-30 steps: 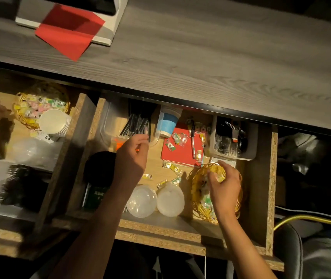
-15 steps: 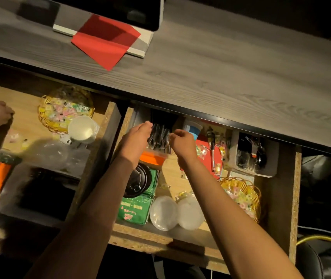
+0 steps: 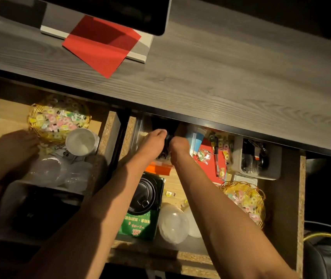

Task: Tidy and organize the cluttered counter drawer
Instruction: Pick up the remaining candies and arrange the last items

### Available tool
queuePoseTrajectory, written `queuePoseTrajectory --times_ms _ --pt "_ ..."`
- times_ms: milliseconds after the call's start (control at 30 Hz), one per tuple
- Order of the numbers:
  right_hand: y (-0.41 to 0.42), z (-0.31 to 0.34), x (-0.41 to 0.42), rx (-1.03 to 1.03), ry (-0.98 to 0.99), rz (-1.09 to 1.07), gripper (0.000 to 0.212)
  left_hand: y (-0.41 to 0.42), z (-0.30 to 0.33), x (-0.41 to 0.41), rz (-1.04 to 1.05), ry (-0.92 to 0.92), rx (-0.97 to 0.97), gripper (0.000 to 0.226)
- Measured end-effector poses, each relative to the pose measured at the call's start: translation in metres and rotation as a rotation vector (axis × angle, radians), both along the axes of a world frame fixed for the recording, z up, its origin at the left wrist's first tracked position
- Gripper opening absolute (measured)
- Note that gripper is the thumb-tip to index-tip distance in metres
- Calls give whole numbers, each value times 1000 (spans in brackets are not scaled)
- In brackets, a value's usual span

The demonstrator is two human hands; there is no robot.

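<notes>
The open right drawer [image 3: 281, 198] holds mixed clutter. Both my hands reach to its back left corner, under the counter edge. My left hand [image 3: 153, 142] and my right hand [image 3: 180, 149] are side by side, fingers curled round a bundle of black sticks [image 3: 167, 147] that stands in a clear plastic container [image 3: 140, 129]. Much of the bundle is hidden by my hands and the shadow. Just right of my right hand lies a blue and white paper cup [image 3: 195, 137].
In the right drawer are a red booklet [image 3: 207, 158] with a pen [image 3: 217, 156], a grey tray [image 3: 257, 161], a wicker candy basket [image 3: 247, 200], clear lids [image 3: 173, 222], black lids [image 3: 144, 196] on a green packet [image 3: 138, 225]. Another person's hand [image 3: 13, 148] is in the left drawer by a second basket [image 3: 57, 117].
My right hand left the wicker basket and moved to the drawer's back beside my left hand; both now grip the black bundle. The other person's hand moved toward the left basket.
</notes>
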State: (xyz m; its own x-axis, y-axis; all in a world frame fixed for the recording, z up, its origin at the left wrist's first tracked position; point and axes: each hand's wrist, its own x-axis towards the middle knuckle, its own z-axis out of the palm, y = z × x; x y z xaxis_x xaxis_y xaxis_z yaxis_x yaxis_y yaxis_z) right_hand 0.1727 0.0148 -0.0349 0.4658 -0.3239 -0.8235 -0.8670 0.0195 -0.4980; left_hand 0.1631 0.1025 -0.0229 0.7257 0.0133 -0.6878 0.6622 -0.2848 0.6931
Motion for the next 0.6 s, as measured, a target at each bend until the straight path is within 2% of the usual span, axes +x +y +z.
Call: queuePoseTrajectory --times_ms 100,200,367,500,600 --pt "3 0 2 94 23 -48 29 -1 0 5 7 46 -23 47" --pt "0 6 3 227 39 -103 46 1 -2 8 20 127 -18 57" --pt "-14 -3 3 306 105 -110 49 5 -5 4 -86 -9 16 53" --pt "-8 -3 1 338 92 -74 65 6 -5 2 -148 49 91 62" --pt "-14 -5 1 380 67 -82 60 7 -3 6 -135 102 173 64"
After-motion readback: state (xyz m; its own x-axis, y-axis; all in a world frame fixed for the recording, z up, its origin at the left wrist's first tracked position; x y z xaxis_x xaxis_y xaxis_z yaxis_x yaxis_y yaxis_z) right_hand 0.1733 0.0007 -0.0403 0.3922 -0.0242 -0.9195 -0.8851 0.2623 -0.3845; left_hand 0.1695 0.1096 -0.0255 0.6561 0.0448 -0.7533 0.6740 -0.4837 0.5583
